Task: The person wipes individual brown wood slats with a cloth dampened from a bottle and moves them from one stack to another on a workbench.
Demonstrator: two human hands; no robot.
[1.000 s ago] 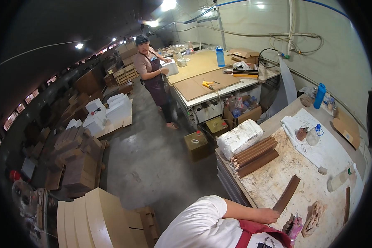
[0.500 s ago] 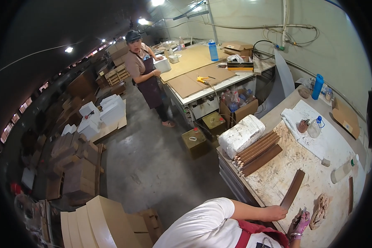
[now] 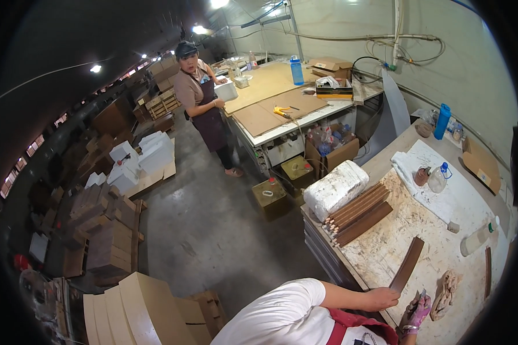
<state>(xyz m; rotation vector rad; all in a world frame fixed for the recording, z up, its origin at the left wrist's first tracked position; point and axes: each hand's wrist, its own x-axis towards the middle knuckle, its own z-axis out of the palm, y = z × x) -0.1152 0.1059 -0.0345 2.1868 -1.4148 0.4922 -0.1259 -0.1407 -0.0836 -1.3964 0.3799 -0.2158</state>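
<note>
Brown strip (image 3: 409, 261) extends over the worktop (image 3: 374, 259), its near end clamped in the grip of your left hand (image 3: 383, 298). Your pink-stained right hand (image 3: 418, 311) is near a crumpled cloth (image 3: 446, 294); whether its grip is closed on anything cannot be told. Farther off, you have stacked strips (image 3: 360, 210) beside a white block (image 3: 336, 190).

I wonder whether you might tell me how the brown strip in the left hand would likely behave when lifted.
The brown strip is probably fairly stiff: it runs out from the left hand without folding, though the table may support it. It is likely light, being slender and held near one end by that hand alone.
</note>
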